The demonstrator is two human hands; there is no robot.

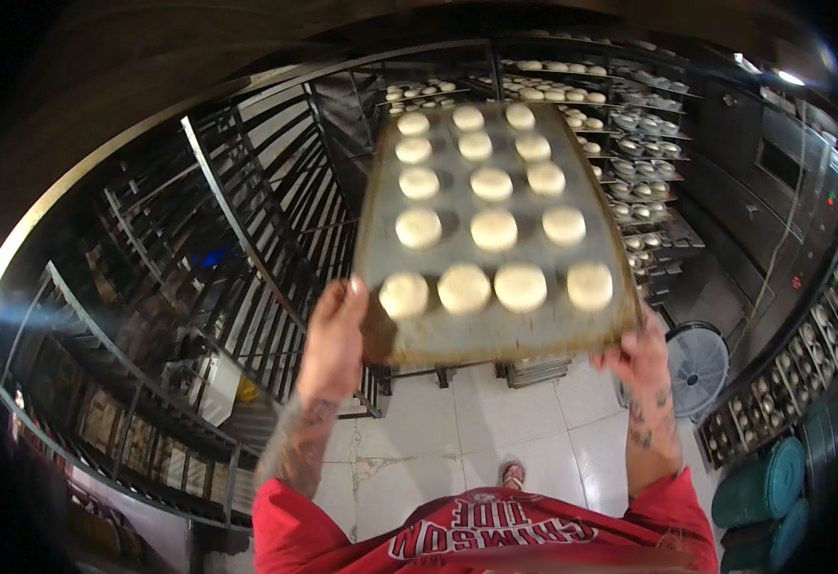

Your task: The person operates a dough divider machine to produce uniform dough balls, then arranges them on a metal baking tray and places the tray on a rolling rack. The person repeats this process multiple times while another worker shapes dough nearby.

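A metal baking sheet [455,204] with several round pale dough pieces [494,228] on it is held out in front of me above the floor. My left hand [334,337] grips its near left corner, thumb on top. At the near right corner my right hand [638,351] is closed around the edge, its fingers partly hidden under the sheet. The dough pieces stand in rows, with the row nearest me more closely spaced. Slight blur covers the sheet and both hands.
Slatted metal racks [275,215] stand to the left. Ahead, rack shelves [555,93] hold more dough on sheets; filled tins [645,168] line the right. A round fan [695,369], green containers [760,481] and a tray of small tins [778,394] are at right. Tiles [411,430] cover the floor.
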